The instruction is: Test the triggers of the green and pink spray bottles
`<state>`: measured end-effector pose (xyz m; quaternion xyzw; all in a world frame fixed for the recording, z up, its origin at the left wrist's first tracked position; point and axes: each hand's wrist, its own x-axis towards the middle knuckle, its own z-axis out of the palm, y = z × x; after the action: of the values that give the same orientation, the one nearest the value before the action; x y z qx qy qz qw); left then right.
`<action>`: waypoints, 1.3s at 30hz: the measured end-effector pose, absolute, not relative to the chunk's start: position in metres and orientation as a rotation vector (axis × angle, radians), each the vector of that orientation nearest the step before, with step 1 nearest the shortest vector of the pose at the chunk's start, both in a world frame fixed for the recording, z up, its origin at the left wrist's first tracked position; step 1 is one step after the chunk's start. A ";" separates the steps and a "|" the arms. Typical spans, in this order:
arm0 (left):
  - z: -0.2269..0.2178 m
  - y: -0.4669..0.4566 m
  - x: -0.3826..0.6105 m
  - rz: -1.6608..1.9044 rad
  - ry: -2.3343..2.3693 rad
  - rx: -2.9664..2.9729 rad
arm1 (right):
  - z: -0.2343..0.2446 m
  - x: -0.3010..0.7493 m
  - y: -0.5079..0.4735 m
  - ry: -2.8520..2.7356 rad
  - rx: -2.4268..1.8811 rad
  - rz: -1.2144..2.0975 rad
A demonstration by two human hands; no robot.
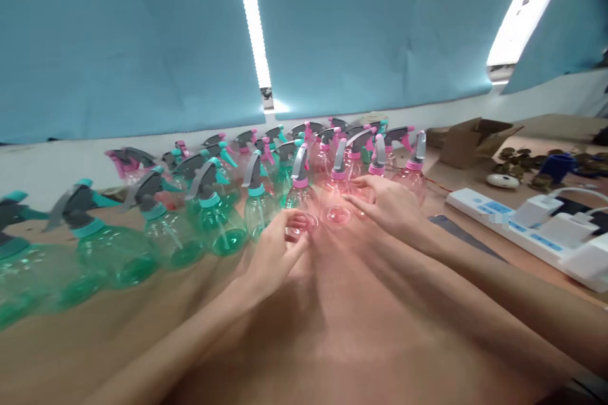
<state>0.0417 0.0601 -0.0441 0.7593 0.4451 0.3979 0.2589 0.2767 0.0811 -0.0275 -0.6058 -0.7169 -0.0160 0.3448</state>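
Clear spray bottles with grey triggers stand in rows on the table, some tinted green and others pink. My left hand [274, 248] is at the lower front of a pink-collared spray bottle [300, 193], its fingers loosely curved and the thumb apart. My right hand [392, 204] reaches in from the right, fingers stretched toward another pink spray bottle [338, 193]. Whether its fingertips touch that bottle, I cannot tell. Neither hand is wrapped round anything. To the left of my left hand stands a green spray bottle [216, 228] with a turquoise collar.
A white power strip [498, 218] with plugged-in chargers lies on the right, beside a dark flat strip [463, 235]. Behind it are an open cardboard box [475, 144], a white computer mouse [502, 181], a blue object [557, 168] and several small brownish pieces. Blue sheeting [370, 31] hangs behind the table.
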 end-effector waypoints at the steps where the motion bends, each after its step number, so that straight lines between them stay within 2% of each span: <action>1: -0.042 0.062 0.048 1.088 1.194 2.036 | -0.029 0.279 0.085 -1.854 -1.584 -0.041; 5: -0.038 0.066 0.070 1.111 1.158 2.017 | -0.032 0.271 0.103 -1.862 -1.559 -0.010; 12: -0.037 0.065 0.080 1.129 1.128 1.998 | -0.029 0.242 0.121 -1.765 -1.756 0.086; 20: -0.031 0.061 0.088 1.202 1.151 1.979 | -0.036 0.254 0.091 -1.810 -1.764 0.057; 26: -0.017 0.057 0.099 1.270 1.253 2.047 | -0.024 0.260 0.037 -1.888 -1.629 0.109; 32: -0.005 0.046 0.093 1.223 1.103 2.096 | -0.017 0.235 0.007 -2.033 -1.400 -0.086; 39: -0.001 0.019 0.051 1.209 1.120 2.141 | -0.046 0.189 0.002 -2.035 -1.016 0.161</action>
<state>0.0506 0.0190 -0.0005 0.7735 0.4044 0.4366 0.2181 0.1892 0.0020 -0.0465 -0.4050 -0.8110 0.0640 0.4173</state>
